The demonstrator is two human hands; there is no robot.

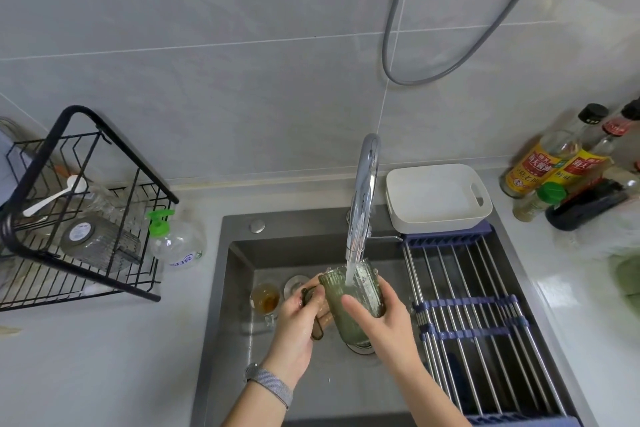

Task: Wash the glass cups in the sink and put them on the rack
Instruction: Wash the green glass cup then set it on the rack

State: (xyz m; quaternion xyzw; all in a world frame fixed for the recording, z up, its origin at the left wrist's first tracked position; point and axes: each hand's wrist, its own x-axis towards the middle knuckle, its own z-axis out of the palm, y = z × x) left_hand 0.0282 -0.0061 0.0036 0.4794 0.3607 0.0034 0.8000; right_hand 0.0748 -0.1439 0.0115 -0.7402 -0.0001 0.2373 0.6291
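Both the left hand (pixel 302 314) and right hand (pixel 379 314) grip the green cup (pixel 349 302) mid-sink (pixel 239 288), clear of its walls.

One ribbed green glass mug (pixel 349 298) and two small clear glass cups (pixel 265 300) are in the sink. One black wire dish rack (pixel 79 204), one white plastic basin (pixel 438 198), one clear green-pump soap bottle (pixel 176 239). About five condiment bottles (pixel 533 166) stand at right.

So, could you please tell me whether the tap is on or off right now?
On. A stream of water runs from the tap into the green cup, held in both hands.
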